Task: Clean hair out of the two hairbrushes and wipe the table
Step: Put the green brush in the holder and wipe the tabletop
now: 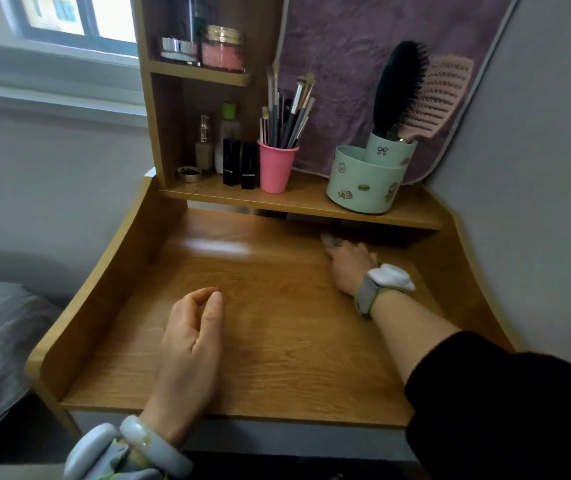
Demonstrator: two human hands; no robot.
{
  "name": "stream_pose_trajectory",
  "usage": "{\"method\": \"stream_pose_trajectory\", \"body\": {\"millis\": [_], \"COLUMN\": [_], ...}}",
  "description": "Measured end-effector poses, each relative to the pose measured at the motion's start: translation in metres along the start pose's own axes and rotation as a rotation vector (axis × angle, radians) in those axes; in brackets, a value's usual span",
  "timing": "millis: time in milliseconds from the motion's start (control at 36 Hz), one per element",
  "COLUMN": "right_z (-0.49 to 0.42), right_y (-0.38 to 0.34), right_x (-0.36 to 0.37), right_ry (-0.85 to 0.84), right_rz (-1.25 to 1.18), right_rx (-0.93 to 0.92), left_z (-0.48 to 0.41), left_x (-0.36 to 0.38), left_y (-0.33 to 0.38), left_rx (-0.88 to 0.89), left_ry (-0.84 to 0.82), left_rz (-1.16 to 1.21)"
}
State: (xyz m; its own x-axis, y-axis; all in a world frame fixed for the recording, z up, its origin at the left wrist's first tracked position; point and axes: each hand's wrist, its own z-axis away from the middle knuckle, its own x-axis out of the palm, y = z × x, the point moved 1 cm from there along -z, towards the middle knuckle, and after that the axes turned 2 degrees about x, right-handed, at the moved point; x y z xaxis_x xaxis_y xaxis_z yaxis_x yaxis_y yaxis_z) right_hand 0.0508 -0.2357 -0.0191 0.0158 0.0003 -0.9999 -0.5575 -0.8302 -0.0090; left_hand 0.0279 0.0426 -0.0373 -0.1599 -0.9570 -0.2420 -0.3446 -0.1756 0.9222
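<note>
My right hand (351, 263) is pinching a pale wad (329, 240) on the surface (277, 323) at 1 o'clock; left hand (190, 341) is resting loosely curled, gripping nothing, at 7.

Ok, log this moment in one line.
right hand: small pale wad on table | left hand: empty | hairbrushes: in holder

Two hairbrushes — one black (396, 88), one pink (441, 95) — in one green holder (363, 188); one pink cup (275, 168); two jars (223, 48); two black lipstick tubes (231, 161); two hands (190, 337).
</note>
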Motion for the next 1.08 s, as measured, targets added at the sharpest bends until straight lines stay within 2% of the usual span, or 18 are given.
{"method": "stream_pose_trajectory", "body": {"millis": [111,278,583,806,861,972,1083], "right_z": [0.008,0.026,0.09,0.171,0.186,0.206,0.216], "right_y": [0.044,0.069,0.061,0.03,0.007,-0.042,-0.074], "right_x": [-0.004,-0.002,0.001,0.003,0.005,0.005,0.011], "right_ry": [0.006,0.025,0.057,0.067,0.072,0.188,0.249], "right_rz": [0.002,-0.066,-0.111,-0.154,-0.22,-0.354,-0.253], "right_rx": [0.145,0.317,0.398,0.222,0.12,-0.141,-0.413], "left_z": [0.0,0.001,0.0,0.002,0.002,0.003,0.002], "left_x": [0.002,0.002,0.007,0.011,0.01,0.013,0.013], "left_y": [0.003,0.004,0.0,-0.001,-0.003,-0.002,-0.005], "left_rx": [0.023,0.025,0.057,0.077,0.079,0.098,0.078], "left_ry": [-0.031,-0.054,-0.062,-0.08,-0.081,-0.055,-0.042], "left_rz": [-0.069,-0.129,-0.149,-0.147,-0.133,-0.116,-0.116]}}
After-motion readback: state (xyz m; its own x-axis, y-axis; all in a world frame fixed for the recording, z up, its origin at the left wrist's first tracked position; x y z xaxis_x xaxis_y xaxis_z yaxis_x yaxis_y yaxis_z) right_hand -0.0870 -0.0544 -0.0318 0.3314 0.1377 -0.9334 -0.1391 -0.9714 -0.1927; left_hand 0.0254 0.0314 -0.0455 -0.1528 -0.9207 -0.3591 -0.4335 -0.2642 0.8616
